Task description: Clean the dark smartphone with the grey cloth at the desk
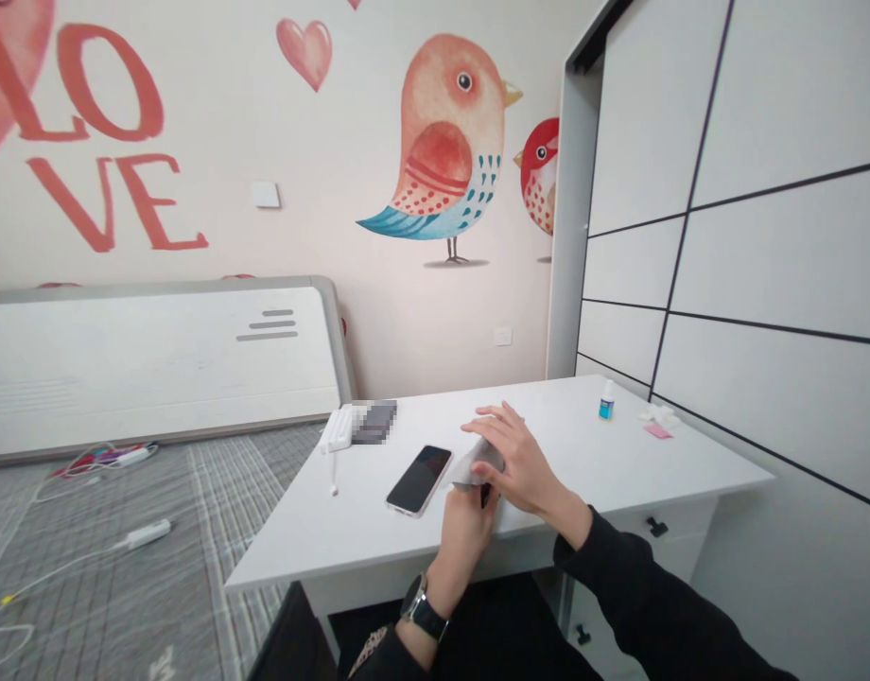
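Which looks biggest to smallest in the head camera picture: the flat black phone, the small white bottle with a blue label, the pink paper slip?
1. Flat black phone.
2. Small white bottle with a blue label and pink paper slip: they look about alike, and both sit farther from the camera, so no ranking.

Glossy glass phone, soft grey cloth, smooth matt white desk.

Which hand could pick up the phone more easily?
Probably the left hand. Both hands are on the grey cloth, but the phone lies on the table just left of the left hand. The right hand is farther away.
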Available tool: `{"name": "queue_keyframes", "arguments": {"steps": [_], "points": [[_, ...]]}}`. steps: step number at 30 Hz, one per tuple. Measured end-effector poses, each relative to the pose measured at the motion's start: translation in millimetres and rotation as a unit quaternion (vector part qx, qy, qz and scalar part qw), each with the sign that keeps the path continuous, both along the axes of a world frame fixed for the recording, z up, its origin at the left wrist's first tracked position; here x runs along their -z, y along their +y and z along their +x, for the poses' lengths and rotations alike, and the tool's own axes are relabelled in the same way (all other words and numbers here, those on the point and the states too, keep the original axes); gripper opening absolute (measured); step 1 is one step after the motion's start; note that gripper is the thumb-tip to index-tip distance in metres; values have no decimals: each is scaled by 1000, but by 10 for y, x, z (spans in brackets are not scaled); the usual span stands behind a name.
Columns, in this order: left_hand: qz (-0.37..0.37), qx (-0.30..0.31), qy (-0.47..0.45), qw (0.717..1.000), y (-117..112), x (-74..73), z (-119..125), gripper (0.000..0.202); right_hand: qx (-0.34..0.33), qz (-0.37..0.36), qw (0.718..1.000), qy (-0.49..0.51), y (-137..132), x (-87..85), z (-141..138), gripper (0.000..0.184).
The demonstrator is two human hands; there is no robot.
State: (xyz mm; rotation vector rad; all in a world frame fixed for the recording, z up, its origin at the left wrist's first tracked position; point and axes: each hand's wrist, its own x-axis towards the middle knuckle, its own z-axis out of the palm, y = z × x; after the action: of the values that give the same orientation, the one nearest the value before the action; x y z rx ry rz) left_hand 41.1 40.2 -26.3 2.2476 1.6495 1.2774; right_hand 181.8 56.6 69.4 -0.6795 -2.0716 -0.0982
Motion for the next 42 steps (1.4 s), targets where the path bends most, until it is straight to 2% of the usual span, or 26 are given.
{"name": "queue_keyframes", "arguments": {"steps": [2, 6, 10, 15, 19, 21, 24, 26, 29, 33, 38, 42], "points": [[2, 0, 2, 1000, -2, 1, -1, 23, 9, -2, 1000, -1, 10, -3, 13, 64], [-59, -11, 23, 998, -6, -2, -2, 30, 43, -7, 999, 17, 27, -8, 28, 60], [-9, -19, 23, 1000, -1, 14, -2, 23, -8, -4, 1000, -9, -10, 5, 13, 67], [-50, -8, 21, 999, 7, 30, -7, 31, 42, -7, 999, 18, -4, 14, 29, 61], [-3, -22, 15, 1000, 3, 41, -4, 27, -10, -8, 1000, -10, -34, 13, 8, 68], [-5, -12, 9, 1000, -4, 34, -2, 29, 3, -5, 1000, -9, -21, 10, 14, 65], [-52, -5, 13, 999, -10, 13, -2, 34, 47, -8, 999, 18, 6, 15, 30, 61], [-52, -8, 18, 998, -10, 3, -2, 29, 31, -10, 999, 15, -4, 24, 29, 64], [-12, -10, 10, 1000, -9, 0, -2, 25, -1, -5, 1000, -11, -30, 29, 27, 68], [-51, 2, 2, 999, -3, 22, -5, 29, 45, 2, 999, 4, -20, 20, 48, 61], [-22, -10, -2, 1000, 8, 53, -5, 24, 6, -3, 1000, -17, -44, 19, 34, 68], [-49, 2, -2, 999, -14, 9, 1, 33, 41, -5, 999, 10, -56, 14, 30, 62]]}}
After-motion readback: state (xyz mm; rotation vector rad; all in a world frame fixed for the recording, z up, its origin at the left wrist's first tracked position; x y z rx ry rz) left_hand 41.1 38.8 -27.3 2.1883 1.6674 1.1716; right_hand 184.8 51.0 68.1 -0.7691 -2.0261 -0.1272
